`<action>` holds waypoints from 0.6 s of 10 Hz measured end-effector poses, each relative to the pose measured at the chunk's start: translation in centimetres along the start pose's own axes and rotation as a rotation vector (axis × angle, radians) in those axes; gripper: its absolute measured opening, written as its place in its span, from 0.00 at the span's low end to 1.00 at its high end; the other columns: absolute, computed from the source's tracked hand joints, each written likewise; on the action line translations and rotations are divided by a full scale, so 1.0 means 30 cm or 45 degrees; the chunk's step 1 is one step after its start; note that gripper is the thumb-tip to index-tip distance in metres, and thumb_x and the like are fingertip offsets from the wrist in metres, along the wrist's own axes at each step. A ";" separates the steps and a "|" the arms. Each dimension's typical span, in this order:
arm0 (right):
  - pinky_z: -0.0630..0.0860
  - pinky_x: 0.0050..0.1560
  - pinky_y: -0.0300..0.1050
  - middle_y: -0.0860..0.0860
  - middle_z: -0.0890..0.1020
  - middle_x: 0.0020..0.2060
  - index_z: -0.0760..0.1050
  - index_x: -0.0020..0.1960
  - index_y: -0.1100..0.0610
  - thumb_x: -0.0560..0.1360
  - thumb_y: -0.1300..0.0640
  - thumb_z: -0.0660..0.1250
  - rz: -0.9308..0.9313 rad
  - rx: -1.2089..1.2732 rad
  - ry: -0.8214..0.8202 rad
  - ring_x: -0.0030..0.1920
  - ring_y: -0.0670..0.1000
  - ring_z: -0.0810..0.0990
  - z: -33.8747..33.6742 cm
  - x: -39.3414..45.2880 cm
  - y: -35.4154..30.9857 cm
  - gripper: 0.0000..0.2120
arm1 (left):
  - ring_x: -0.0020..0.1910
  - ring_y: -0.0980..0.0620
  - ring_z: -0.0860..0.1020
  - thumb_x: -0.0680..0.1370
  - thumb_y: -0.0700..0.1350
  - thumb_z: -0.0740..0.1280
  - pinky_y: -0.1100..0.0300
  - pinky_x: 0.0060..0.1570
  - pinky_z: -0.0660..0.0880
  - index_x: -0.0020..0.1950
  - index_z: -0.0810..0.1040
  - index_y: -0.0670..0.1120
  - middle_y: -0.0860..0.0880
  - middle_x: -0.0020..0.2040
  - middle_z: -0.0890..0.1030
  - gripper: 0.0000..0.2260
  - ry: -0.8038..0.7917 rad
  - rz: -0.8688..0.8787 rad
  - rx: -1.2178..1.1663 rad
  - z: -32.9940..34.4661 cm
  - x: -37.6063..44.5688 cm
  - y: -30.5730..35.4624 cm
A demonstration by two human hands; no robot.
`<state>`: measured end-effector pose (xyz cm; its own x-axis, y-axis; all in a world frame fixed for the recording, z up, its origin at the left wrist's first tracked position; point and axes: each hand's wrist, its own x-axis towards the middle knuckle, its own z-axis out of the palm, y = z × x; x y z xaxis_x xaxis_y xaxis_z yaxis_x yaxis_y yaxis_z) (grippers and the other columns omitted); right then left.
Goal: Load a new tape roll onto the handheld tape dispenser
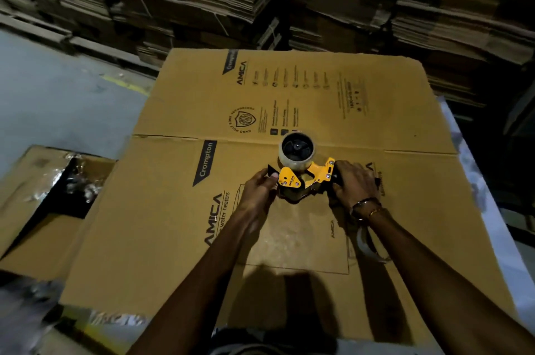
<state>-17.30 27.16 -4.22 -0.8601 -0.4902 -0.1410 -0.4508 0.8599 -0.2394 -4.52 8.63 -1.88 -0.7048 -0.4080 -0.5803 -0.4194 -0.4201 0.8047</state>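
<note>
Yellow metal handheld tape dispenser with black grip (307,178) is lying on its side on the flattened brown printed cardboard sheet (173,224) that covers the table, roughly mid-sheet just below the fold line. The clear tape roll on a black hub (296,152) already sits on the spindle at the far end, hub spokes facing up, so I read the roll as seated; threading the loose end through the roller and blade end is what looks left. My right hand (351,181) is clenched around the black grip, pinning the tool down. My left hand (259,186) is at the nose end, fingertips pinched on a small black flap by the yellow cover plate; can't tell whether there's tape film under them. Handling: frame is stiff stamped metal, light enough for one hand, and the grip is the only safe hold. Keep off the nose, the serrated blade is probably there. Roll is rigid on its core but the film is thin, sticky on one face, and will likely fold onto itself or split if pulled crooked, so take the free end by both corners and pull straight. A second, pale tape ring (369,247) lies on the cardboard beside my right forearm, partly hidden.
</note>
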 end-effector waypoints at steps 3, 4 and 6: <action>0.68 0.58 0.53 0.53 0.78 0.60 0.73 0.63 0.54 0.75 0.57 0.68 -0.032 -0.031 -0.054 0.60 0.59 0.74 0.021 0.067 0.031 0.17 | 0.51 0.52 0.77 0.82 0.35 0.63 0.75 0.34 0.75 0.72 0.71 0.39 0.45 0.61 0.77 0.18 0.109 0.101 0.076 0.087 0.035 -0.014; 0.68 0.59 0.53 0.54 0.77 0.61 0.72 0.65 0.54 0.75 0.55 0.67 -0.033 -0.051 -0.140 0.61 0.59 0.74 0.011 0.075 0.035 0.18 | 0.60 0.49 0.76 0.81 0.39 0.65 0.66 0.47 0.78 0.72 0.72 0.44 0.49 0.62 0.77 0.18 0.128 0.113 0.201 0.072 0.055 -0.024; 0.66 0.68 0.52 0.53 0.67 0.74 0.60 0.78 0.55 0.76 0.51 0.67 -0.051 0.152 -0.126 0.71 0.60 0.67 -0.073 0.103 0.037 0.34 | 0.72 0.43 0.69 0.81 0.48 0.66 0.49 0.70 0.68 0.77 0.66 0.42 0.43 0.75 0.69 0.26 0.209 0.234 0.599 0.035 0.108 0.032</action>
